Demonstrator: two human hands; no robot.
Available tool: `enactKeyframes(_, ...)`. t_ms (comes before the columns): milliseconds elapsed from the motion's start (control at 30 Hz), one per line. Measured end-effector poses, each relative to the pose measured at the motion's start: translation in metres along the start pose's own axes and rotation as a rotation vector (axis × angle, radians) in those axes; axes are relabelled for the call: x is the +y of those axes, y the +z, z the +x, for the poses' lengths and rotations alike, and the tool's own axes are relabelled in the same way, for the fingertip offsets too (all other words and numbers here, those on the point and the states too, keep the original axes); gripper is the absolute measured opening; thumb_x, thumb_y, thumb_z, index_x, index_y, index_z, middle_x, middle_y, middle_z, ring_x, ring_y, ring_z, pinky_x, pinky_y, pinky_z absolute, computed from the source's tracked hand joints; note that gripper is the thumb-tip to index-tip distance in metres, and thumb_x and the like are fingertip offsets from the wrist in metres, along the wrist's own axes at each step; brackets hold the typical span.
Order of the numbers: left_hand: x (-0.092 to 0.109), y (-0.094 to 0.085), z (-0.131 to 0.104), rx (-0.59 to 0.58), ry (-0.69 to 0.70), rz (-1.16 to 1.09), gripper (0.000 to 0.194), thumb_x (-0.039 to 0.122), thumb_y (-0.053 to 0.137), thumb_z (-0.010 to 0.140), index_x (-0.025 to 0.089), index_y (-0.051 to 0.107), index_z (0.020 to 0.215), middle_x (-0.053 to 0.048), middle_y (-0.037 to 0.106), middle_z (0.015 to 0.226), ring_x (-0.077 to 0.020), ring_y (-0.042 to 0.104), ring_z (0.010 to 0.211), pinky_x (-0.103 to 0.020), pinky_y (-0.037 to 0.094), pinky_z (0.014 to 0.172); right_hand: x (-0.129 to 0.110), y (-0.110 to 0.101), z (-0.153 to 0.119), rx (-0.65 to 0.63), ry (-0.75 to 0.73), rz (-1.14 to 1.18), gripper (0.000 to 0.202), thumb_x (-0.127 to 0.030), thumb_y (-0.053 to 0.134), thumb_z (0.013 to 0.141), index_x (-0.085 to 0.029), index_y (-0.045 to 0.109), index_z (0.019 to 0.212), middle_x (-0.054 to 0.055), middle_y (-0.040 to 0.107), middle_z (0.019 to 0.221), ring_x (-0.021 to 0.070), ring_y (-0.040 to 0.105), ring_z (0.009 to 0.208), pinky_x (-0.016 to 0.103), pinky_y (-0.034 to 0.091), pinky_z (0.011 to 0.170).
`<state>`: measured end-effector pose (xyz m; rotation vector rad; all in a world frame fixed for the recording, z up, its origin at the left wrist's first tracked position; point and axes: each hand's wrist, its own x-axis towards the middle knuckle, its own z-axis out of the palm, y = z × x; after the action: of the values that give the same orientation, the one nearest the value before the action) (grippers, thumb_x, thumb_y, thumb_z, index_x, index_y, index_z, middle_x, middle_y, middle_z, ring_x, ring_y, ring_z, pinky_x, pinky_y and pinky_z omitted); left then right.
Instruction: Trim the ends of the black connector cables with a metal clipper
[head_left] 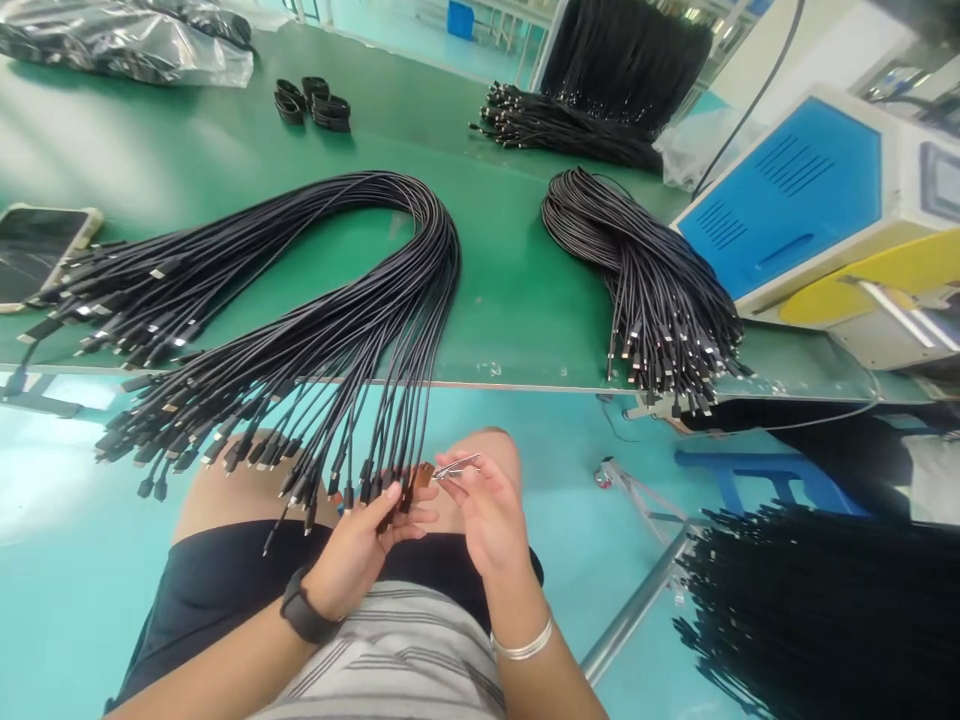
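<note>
Loads of black cables loop across the green worktop, bend at 11 o'clock, some ends drooping off it at 8. Left hand, at 7, has its grip closed round a few of them. Right hand, at 6, has metal tweezers pinched in its grip, just beside an orange-brown bit. Another cable bundle sits at 2, phone at 9.

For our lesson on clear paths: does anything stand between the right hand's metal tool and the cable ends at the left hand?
A small orange piece, identity unclear, shows between the metal tool in the right hand and the cable ends at the left hand; nothing else visible.
</note>
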<state>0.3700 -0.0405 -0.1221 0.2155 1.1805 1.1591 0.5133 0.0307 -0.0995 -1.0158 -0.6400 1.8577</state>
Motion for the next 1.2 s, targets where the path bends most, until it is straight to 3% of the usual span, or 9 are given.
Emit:
enactKeyframes(100,-0.011,-0.015,-0.003,-0.057,-0.031,0.031,0.056,0.053,0.085,0.068,0.011,0.074,0.103,-0.020,0.073,0.114,-0.0311,0.071,0.093,-0.037,0.059,0.075,0.004,0.000,0.004,-0.020,0.005,-0.010,0.029,-0.041,0.083,0.075,-0.018,0.074,0.090,0.006,0.075,0.100,0.0205,0.070,0.096,0.034,0.055,0.088)
enactKeyframes(200,-0.020,-0.019,-0.004,-0.021,0.081,0.177,0.063,0.055,0.086,0.064,0.017,0.072,0.112,-0.016,0.072,0.119,-0.0311,0.068,0.099,-0.039,0.057,0.081,0.008,-0.001,0.006,0.000,0.007,-0.006,0.026,-0.038,0.083,0.075,-0.018,0.072,0.088,0.004,0.076,0.087,0.0184,0.071,0.089,0.031,0.056,0.083)
enactKeyframes(333,-0.023,-0.009,0.002,0.132,0.202,0.394,0.055,0.065,0.070,0.078,0.014,0.074,0.098,-0.010,0.074,0.086,-0.0214,0.062,0.068,-0.035,0.053,0.070,0.011,0.001,0.003,0.038,0.005,0.005,0.029,-0.036,0.085,0.073,-0.018,0.071,0.089,0.003,0.075,0.084,0.0182,0.072,0.087,0.033,0.057,0.084)
enactKeyframes(433,-0.021,0.002,0.002,0.103,0.207,0.410,0.054,0.065,0.062,0.084,0.013,0.074,0.093,-0.007,0.070,0.071,-0.0176,0.055,0.057,-0.030,0.048,0.059,0.011,0.005,-0.003,0.056,-0.003,0.012,0.031,-0.034,0.087,0.070,-0.018,0.071,0.091,0.004,0.075,0.088,0.0203,0.072,0.091,0.035,0.059,0.084)
enactKeyframes(667,0.011,0.028,-0.026,-0.060,0.189,0.339,0.050,0.061,0.068,0.081,0.012,0.075,0.081,-0.006,0.065,0.053,-0.0134,0.051,0.044,-0.024,0.040,0.045,-0.017,0.028,-0.024,0.073,-0.050,0.109,0.028,-0.032,0.088,0.070,-0.020,0.069,0.087,0.004,0.074,0.087,0.0180,0.072,0.080,0.030,0.059,0.073)
enactKeyframes(900,0.039,0.041,-0.039,-0.081,0.220,0.257,0.043,0.055,0.075,0.078,0.012,0.074,0.079,-0.008,0.070,0.058,-0.0160,0.060,0.045,-0.023,0.045,0.043,-0.041,0.054,-0.036,0.021,-0.057,0.127,0.031,-0.041,0.083,0.076,-0.023,0.064,0.094,0.002,0.074,0.086,0.0122,0.064,0.057,0.025,0.053,0.051)
enactKeyframes(1033,0.019,0.026,-0.025,-0.217,0.035,0.296,0.040,0.052,0.075,0.079,0.013,0.075,0.089,-0.012,0.077,0.079,-0.0222,0.069,0.060,-0.027,0.052,0.050,-0.034,0.049,-0.029,-0.026,0.026,-0.032,0.029,-0.043,0.076,0.083,-0.024,0.062,0.100,0.005,0.075,0.102,0.0065,0.054,0.048,0.018,0.042,0.041)
enactKeyframes(1100,0.004,0.006,-0.017,-0.250,-0.032,0.280,0.043,0.046,0.083,0.072,0.015,0.074,0.100,-0.015,0.078,0.100,-0.0288,0.074,0.083,-0.034,0.059,0.067,-0.030,0.044,-0.024,-0.003,0.025,-0.145,0.027,-0.040,0.076,0.083,-0.022,0.065,0.100,0.006,0.075,0.103,0.0118,0.065,0.066,0.022,0.053,0.056)
enactKeyframes(1200,-0.009,-0.031,-0.010,-0.080,-0.053,0.197,0.070,0.040,0.092,0.061,0.022,0.067,0.123,-0.016,0.066,0.133,-0.0374,0.064,0.119,-0.049,0.054,0.096,-0.023,0.034,-0.015,0.063,-0.051,-0.250,0.023,-0.037,0.078,0.081,-0.020,0.068,0.092,0.005,0.073,0.093,0.0177,0.068,0.092,0.029,0.054,0.086)
